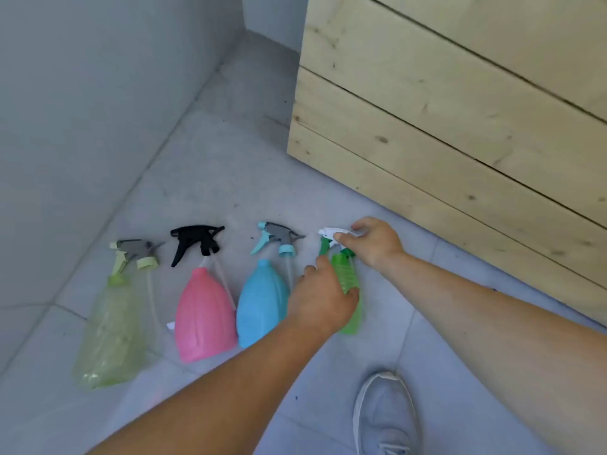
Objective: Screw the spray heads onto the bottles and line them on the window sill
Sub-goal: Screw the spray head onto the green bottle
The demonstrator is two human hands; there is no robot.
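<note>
Your left hand is wrapped around the green bottle, which lies on the tiled floor at the right end of the row, just beside the blue bottle. Your right hand has its grip pinched on the white-and-green spray head at that bottle's neck; whether the collar is already threaded cannot be told from here. Hold the bottle firm so that it does not roll, seat the collar square on the neck, then turn the collar and not the trigger, or the threads may cross. See that the dip tube goes inside first. The pink bottle with the black spray head, the blue one, and the yellow-green bottle lie uncapped, heads loose above them. No window sill shows in view.
</note>
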